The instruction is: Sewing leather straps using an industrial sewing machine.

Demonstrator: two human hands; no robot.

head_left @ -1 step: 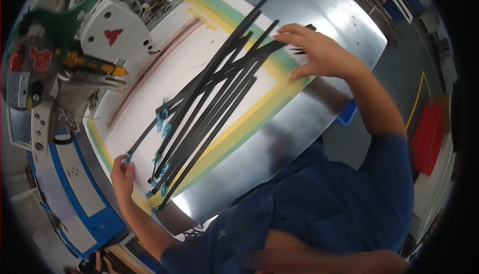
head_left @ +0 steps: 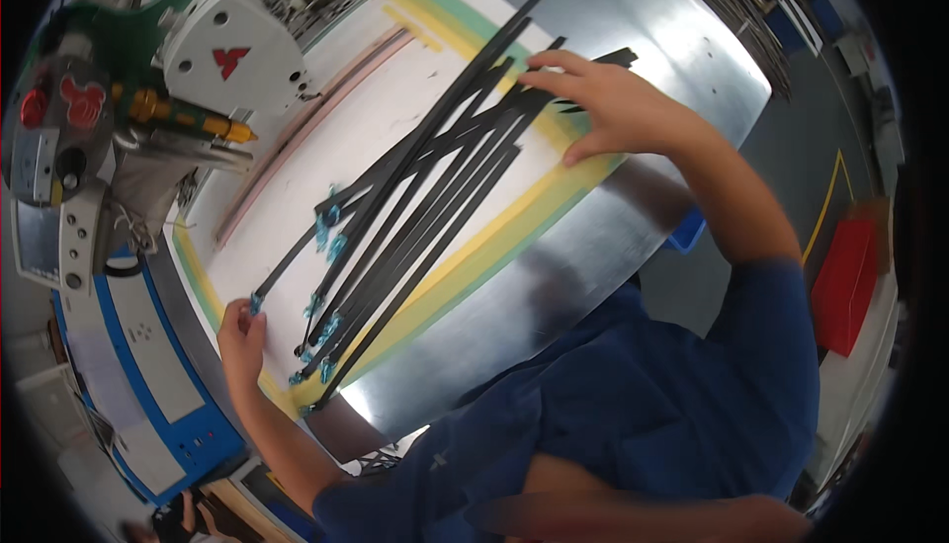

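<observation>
Several long black strips [head_left: 400, 247] lie fanned and crossed over a white work board [head_left: 277, 247] edged with yellow and green tape. Crinkled light-blue pieces [head_left: 330, 326] cling to their near-left ends. At the left, my left hand [head_left: 242, 345] is closed in a pinch on the blue-tipped end of one black strip [head_left: 287, 261], which runs up under the others. Over the far right ends of the bundle, my right hand [head_left: 618, 108] is open, thumb and fingers spread apart. Its fingertips are at the strips; whether they press on them I cannot tell.
A white sewing-type machine head [head_left: 217, 44] and a control box with a screen [head_left: 44, 237] stand at the left. Below them is a blue-and-white panel [head_left: 163, 365]. The shiny metal table [head_left: 682, 39] surrounds the board. A red box [head_left: 845, 286] stands at the far right.
My right hand has shifted a little left along the strips. The strips' far ends sit slightly further right in the picture. My left hand keeps its pinch.
</observation>
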